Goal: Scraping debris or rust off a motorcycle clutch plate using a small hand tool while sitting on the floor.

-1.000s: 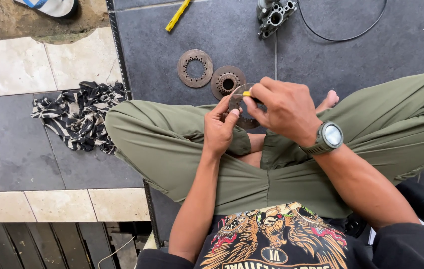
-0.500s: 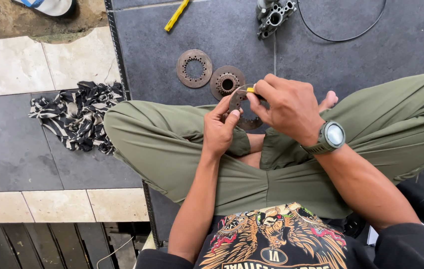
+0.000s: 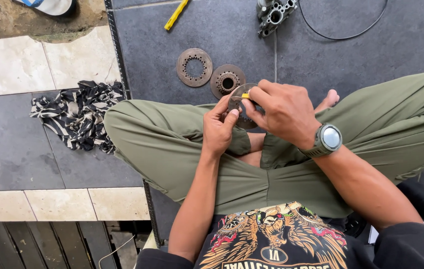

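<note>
Both hands' fingers grasp a round metal disc (image 3: 239,102) (rusty twins (image 3: 194,67) lie on slate); right hand (image 3: 279,112) pinches something yellow.

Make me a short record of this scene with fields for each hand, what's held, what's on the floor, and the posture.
posture: person sitting cross-legged on dark floor tiles, seen from above
left hand: pinches the near edge of a round metal disc
right hand: on the disc's other side, holding a small yellow-tipped tool against it
floor ahead: two rusty toothed discs side by side
farther off: yellow-handled tool, grey metal engine part, black cable
to the left: striped black-and-white rag
</note>
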